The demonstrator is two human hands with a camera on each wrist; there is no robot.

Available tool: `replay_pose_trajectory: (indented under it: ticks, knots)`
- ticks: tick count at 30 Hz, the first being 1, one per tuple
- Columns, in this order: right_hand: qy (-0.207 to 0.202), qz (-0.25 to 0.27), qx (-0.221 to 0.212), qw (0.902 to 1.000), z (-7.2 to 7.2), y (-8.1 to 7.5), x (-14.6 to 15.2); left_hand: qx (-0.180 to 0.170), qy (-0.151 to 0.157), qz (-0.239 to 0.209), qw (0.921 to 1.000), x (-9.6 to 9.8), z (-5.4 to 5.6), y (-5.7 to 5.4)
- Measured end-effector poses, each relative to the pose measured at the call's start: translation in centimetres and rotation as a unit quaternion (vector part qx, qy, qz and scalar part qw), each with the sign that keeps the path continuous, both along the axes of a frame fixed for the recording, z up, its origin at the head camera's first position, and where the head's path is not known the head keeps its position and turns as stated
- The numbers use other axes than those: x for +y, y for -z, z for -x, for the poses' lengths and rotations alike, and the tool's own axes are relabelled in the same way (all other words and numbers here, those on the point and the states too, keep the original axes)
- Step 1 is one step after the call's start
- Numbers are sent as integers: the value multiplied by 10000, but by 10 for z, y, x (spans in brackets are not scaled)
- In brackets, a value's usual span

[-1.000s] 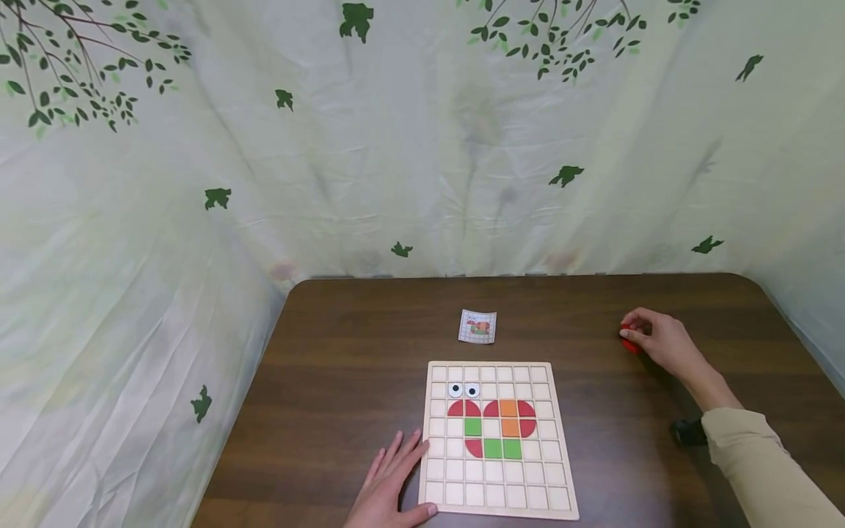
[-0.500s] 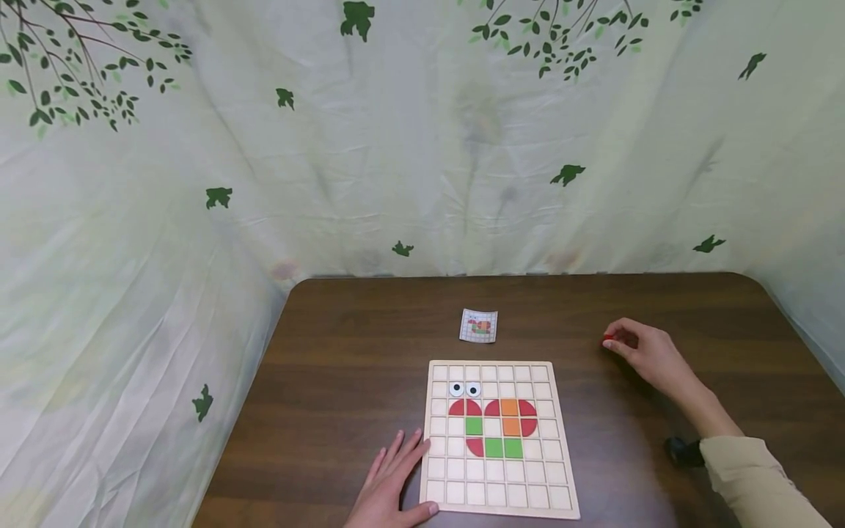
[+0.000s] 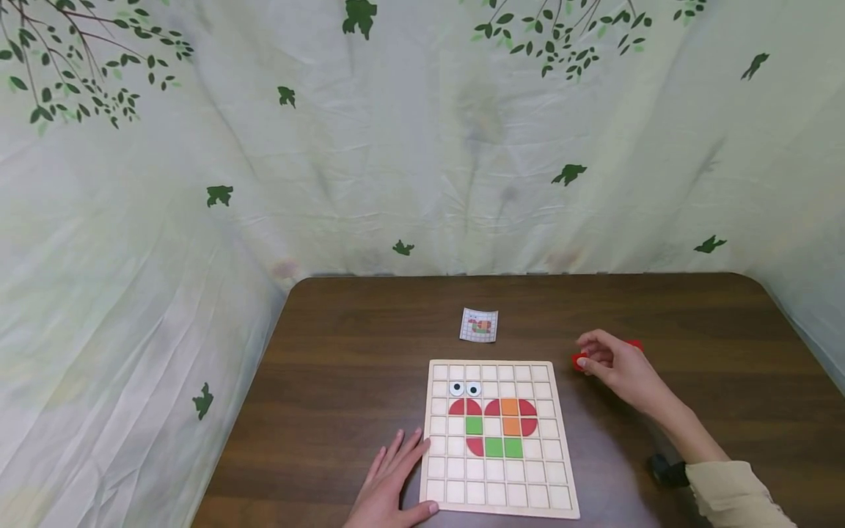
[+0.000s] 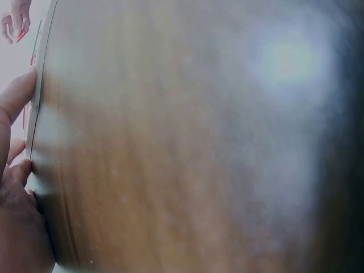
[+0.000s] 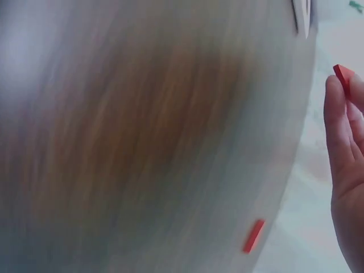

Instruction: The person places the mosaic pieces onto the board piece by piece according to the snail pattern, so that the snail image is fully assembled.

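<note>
A pale wooden grid board (image 3: 485,496) lies on the table, with red quarter-round, green square and orange square tiles set in some cells. Two round eye tiles (image 3: 465,389) sit near its top left. My left hand (image 3: 389,490) lies with spread fingers along the board's left edge, thumb at the lower corner. To the right of the board, my right hand (image 3: 623,370) pinches a small red tile (image 3: 579,361) between thumb and fingers. A second red tile (image 5: 253,235) lies on the table behind that hand, partly hidden by it in the head view.
A small printed card (image 3: 478,325) with a coloured grid picture lies beyond the board. The brown table (image 3: 343,352) ends at a leaf-patterned cloth (image 3: 462,161) hanging behind. A dark strap (image 3: 667,471) is at the right wrist.
My right hand has moved left and nearer, carrying the red tile toward the board. The other red tile has come partly into view behind it. My left hand stays in place.
</note>
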State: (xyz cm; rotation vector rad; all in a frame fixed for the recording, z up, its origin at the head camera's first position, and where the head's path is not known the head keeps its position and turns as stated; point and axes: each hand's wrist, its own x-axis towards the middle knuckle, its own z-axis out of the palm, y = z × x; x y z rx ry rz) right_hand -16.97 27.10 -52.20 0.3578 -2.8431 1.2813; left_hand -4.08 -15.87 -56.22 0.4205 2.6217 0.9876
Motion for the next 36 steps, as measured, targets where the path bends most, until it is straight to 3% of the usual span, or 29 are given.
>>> replay_pose_trajectory:
  ticks: [5,9,14,23,32,36]
  knots:
    - [-387,194,43,9991,-6,-2,-14,246,26,-66,9997,0,-1,3]
    - [-512,370,45,9980,-9,-4,-25,105,3,-77,9999,0,-2,3]
    - [-494,582,-267,9967,-14,-6,-40,-94,3,-50,9999,0,-1,1]
    - [-679,212,-416,9966,-24,-6,-67,-119,5,15,9999,0,0,0]
    - [-943,548,-847,9904,-31,1,-92,-101,0,56,9999,0,0,0]
    - [-1019,492,-870,9898,-34,4,-103,97,47,88,9999,0,1,1]
